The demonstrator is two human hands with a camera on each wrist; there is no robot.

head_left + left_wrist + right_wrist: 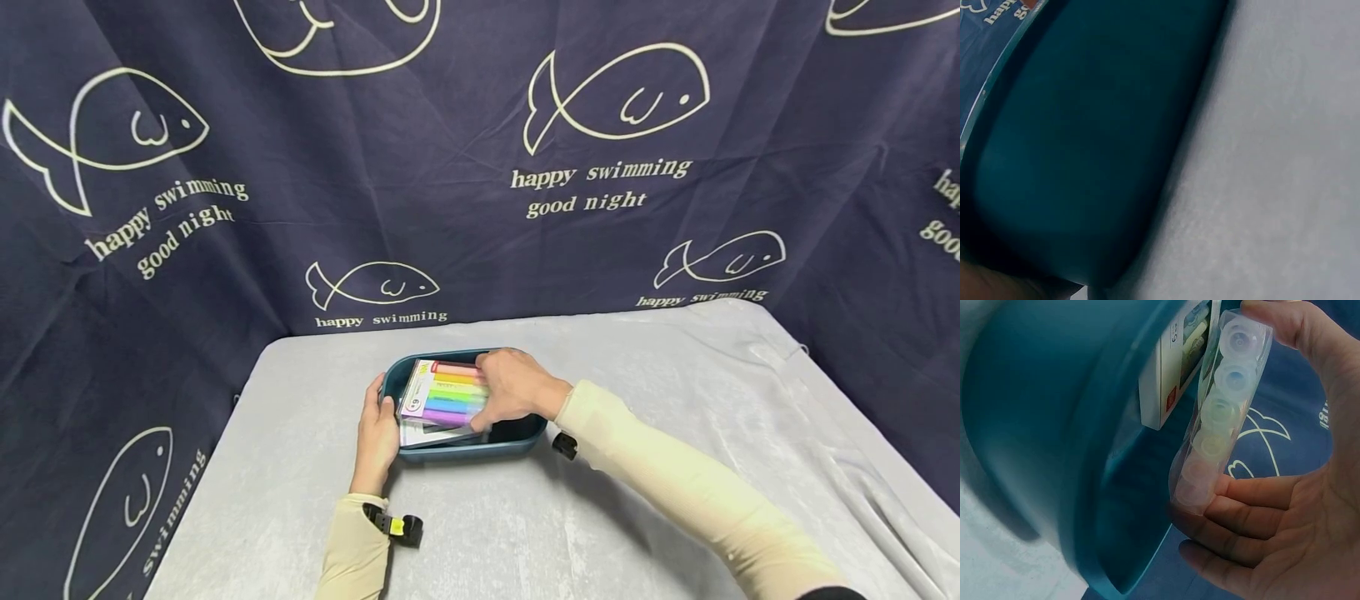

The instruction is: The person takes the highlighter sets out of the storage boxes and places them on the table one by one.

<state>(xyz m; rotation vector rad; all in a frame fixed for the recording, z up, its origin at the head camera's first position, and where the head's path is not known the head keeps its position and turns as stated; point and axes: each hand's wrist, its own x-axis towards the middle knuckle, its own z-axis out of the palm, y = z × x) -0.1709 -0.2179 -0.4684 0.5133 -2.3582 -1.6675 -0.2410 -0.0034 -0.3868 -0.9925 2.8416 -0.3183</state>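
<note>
A flat clear pack of highlighters (453, 393) in rainbow colours lies tilted within the mouth of a teal plastic bin (472, 452). My right hand (517, 385) grips the pack across its right end, thumb on the near edge and fingers on the far edge. The right wrist view shows the round ends of the highlighters (1219, 412) between thumb and fingers. Under the pack, inside the bin, is a white box (1152, 394) with a window showing pale contents. My left hand (377, 437) holds the bin's left end at the rim.
The bin stands on a table with a light grey cloth (675, 400). Behind and at both sides hangs a dark blue curtain (480, 208) with fish drawings and lettering. Folds in the cloth (847, 467) run along the table's right side.
</note>
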